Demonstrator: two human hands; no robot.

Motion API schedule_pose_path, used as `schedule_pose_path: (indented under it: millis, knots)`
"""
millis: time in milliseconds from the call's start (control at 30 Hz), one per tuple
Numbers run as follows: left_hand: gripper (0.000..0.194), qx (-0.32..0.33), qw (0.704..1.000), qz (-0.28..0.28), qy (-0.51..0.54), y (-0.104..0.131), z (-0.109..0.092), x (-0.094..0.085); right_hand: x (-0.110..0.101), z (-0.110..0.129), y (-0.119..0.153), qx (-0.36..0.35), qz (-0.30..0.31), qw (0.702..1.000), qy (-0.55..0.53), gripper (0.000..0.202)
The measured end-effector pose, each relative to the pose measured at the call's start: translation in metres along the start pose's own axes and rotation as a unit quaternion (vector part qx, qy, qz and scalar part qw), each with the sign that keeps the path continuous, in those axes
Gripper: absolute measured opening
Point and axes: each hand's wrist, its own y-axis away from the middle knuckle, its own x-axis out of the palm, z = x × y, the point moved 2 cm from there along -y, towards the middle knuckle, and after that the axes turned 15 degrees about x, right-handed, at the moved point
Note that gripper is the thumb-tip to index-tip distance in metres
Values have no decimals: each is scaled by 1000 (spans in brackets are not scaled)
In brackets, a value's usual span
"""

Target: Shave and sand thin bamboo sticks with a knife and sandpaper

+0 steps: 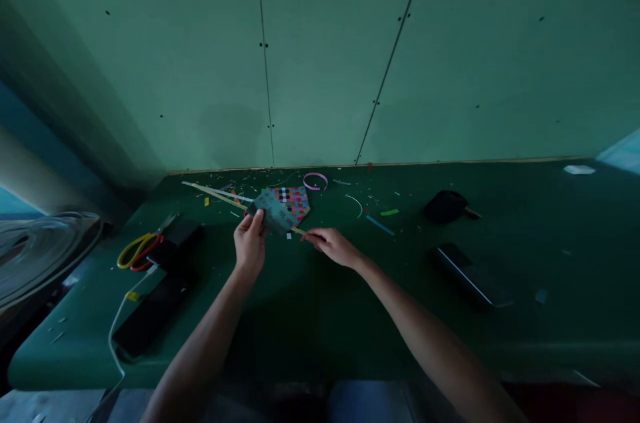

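Note:
My left hand [251, 239] pinches the near left corner of a small grey-green woven piece [274, 213], thumb on top. A long pale yellow strip [220, 195] reaches out from the piece to the far left, and its other end comes out at the right. On that right end [299, 231] the fingers of my right hand [330, 244] are closed. Whether the strip passes through the weave or under it, I cannot tell. Just behind lies a multicoloured checkered woven piece [299, 199], partly covered by the grey-green one. A whitish strip [235, 195] lies beside the yellow one.
Scissors [137, 251] with yellow and red handles lie at the left beside dark boxy objects [153, 313] and a white cable [116, 336]. A pink strip loop [315, 181] and scraps dot the green table [350, 316]. At right are a black pouch-like thing [445, 207] and a dark case [467, 276].

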Motion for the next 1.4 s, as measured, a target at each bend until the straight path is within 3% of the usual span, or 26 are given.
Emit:
schedule_pose_path:
  millis: [133, 400, 467, 600, 700, 767, 1000, 1067, 1167, 1267, 1333, 1400]
  knots:
    - [26, 7, 1000, -23, 12, -5, -7, 0, -11, -1, 1, 18, 60, 998, -27, 42]
    - [26, 75, 988, -127, 55, -44, -43, -29, -30, 3, 10, 67, 148, 984, -67, 41]
    - [27, 56, 991, -114, 53, -39, -38, -24, -26, 4, 9, 64, 146, 983, -86, 40]
    - [28, -34, 999, -29, 28, -2, -7, 0, -14, 6, 6, 47, 139, 981, -129, 38]
    - [28, -44, 998, 36, 26, 18, 7, 14, -11, 6, 5, 44, 135, 980, -137, 38]
    - [26, -37, 998, 51, 24, 16, 3, 13, -14, 7, 5, 39, 145, 979, -140, 38]
    - [20, 46, 992, -102, 52, -35, -34, -23, -32, -2, 8, 61, 178, 975, -118, 36]
    - [20, 30, 994, -94, 51, -29, -27, -20, -28, -3, 6, 62, 177, 974, -129, 35]
    - [24, -49, 998, -9, 35, -1, -3, -4, -20, -3, 5, 48, 162, 974, -150, 34]
    - [27, -68, 997, 33, 21, 12, 5, 4, -20, -4, 5, 40, 158, 974, -159, 35]
    - [25, -47, 999, 10, 20, 0, -4, -3, -25, -5, 6, 46, 162, 974, -153, 37]
    - [22, -5, 999, -47, 26, -18, -18, -14, -31, -5, 7, 56, 167, 974, -139, 37]
